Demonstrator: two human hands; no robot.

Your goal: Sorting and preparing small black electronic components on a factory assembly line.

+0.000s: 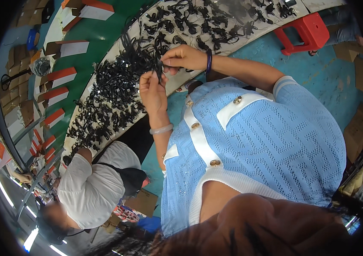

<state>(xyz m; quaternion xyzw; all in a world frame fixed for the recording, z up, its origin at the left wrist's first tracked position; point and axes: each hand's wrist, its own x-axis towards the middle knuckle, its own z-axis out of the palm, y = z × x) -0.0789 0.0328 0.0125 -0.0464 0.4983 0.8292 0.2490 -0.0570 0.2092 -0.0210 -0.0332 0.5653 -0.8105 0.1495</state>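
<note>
Both my hands meet at the near edge of a long pale worktable [249, 40]. My left hand [153, 90], with a pale bangle at the wrist, pinches a small black cable [160, 73] between thumb and fingers. Right beside it, my right hand [184, 58], a dark bracelet at its wrist, has its fingertips closed on the upper part of the same cable. The fingers partly hide the cable, and its ends merge with the dark pile behind. A dense heap of black cables [117, 81] with small shiny ends lies just beyond my left hand.
Tied black cable bundles [215, 21] spread along the table to the right. A green conveyor belt [98, 32] beyond carries open orange and white boxes [60, 77]. A person in a white shirt [94, 183] sits at left. A red stool [305, 33] stands at right, near cardboard boxes [358, 123].
</note>
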